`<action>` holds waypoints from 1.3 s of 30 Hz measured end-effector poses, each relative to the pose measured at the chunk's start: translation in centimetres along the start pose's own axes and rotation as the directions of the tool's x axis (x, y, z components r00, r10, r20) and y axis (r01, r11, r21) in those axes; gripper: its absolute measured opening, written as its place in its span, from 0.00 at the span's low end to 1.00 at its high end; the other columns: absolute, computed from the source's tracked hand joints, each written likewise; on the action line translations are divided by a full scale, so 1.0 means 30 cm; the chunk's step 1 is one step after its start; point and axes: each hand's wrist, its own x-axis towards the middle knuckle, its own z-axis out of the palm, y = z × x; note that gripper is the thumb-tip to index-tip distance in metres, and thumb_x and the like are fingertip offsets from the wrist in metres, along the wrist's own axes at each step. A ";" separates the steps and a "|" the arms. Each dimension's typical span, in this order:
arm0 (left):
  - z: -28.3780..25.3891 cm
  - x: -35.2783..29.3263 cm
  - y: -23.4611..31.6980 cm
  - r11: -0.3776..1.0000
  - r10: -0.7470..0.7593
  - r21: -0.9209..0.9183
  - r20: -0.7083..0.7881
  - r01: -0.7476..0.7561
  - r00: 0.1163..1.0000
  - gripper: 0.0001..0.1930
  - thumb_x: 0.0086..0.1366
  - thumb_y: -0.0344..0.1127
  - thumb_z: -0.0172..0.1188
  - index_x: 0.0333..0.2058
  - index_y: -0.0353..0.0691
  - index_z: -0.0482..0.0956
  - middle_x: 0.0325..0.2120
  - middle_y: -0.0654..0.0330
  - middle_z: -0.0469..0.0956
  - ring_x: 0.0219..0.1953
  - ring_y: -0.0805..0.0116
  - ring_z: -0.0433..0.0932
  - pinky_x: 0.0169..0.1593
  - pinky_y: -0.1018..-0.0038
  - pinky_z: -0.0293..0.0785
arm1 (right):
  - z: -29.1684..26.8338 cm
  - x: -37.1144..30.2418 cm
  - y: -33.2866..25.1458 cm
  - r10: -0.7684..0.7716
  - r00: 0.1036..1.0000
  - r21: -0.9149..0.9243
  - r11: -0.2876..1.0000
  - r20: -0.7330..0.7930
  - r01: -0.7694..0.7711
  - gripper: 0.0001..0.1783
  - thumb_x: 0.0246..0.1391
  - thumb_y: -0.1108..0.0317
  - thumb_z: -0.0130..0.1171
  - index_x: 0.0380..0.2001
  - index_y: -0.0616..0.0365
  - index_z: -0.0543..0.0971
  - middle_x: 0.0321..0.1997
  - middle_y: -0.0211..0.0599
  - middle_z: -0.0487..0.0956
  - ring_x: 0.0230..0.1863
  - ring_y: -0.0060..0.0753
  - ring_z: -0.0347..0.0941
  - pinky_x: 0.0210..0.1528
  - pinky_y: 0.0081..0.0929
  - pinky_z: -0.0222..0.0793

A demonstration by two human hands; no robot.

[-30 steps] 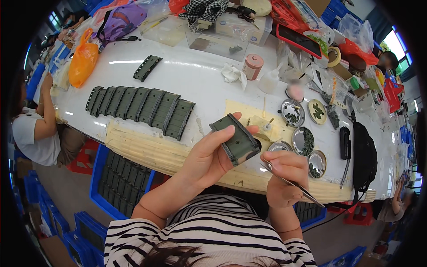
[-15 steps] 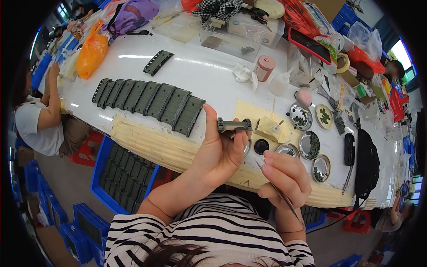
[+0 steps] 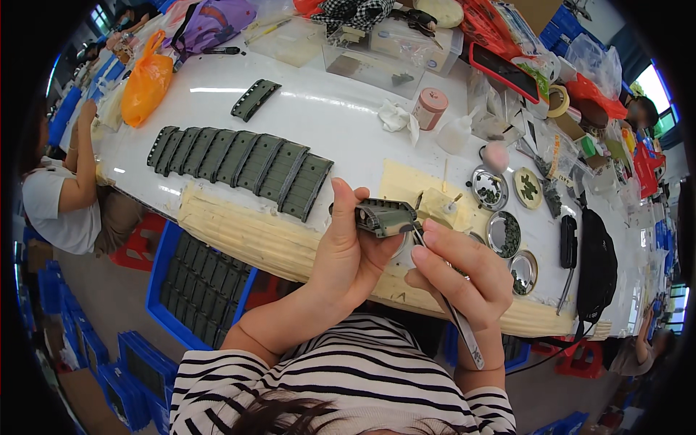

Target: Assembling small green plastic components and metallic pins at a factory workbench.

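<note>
My left hand (image 3: 346, 250) is closed round a small green-and-brown camouflaged model vehicle hull (image 3: 386, 219), raised above the table's near edge with its end tilted up. In my right hand (image 3: 467, 272), thumb and fingers grip a pair of metal tweezers (image 3: 464, 335). Their tips meet the hull's right end; whether they pinch a tiny part there is too small to tell. Left of my hands, several similar green hulls (image 3: 243, 167) stand side by side in a row. One more green hull (image 3: 255, 100) lies apart behind them.
Small round dishes of green parts (image 3: 504, 233) sit at the right, near a pale block with sticks (image 3: 438, 209). A pink jar (image 3: 431, 109) stands farther back. Padding (image 3: 246, 235) lines the table's near edge. Below it is a blue crate (image 3: 156, 290) of green hulls. Another person sits at left.
My left hand has tipped the hull so more of its top shows. My right hand has moved up and brought the tweezer tips to its right end.
</note>
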 end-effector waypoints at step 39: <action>-0.027 0.035 0.020 0.919 -0.206 -0.320 0.105 0.229 0.973 0.26 0.57 0.61 0.58 0.38 0.42 0.75 0.39 0.58 0.73 0.38 0.71 0.79 0.39 0.80 0.82 | 0.002 -0.026 -0.008 -0.021 0.992 0.044 0.999 -0.123 0.027 0.15 0.44 0.67 0.68 0.36 0.61 0.80 0.39 0.41 0.79 0.40 0.44 0.80 0.37 0.30 0.80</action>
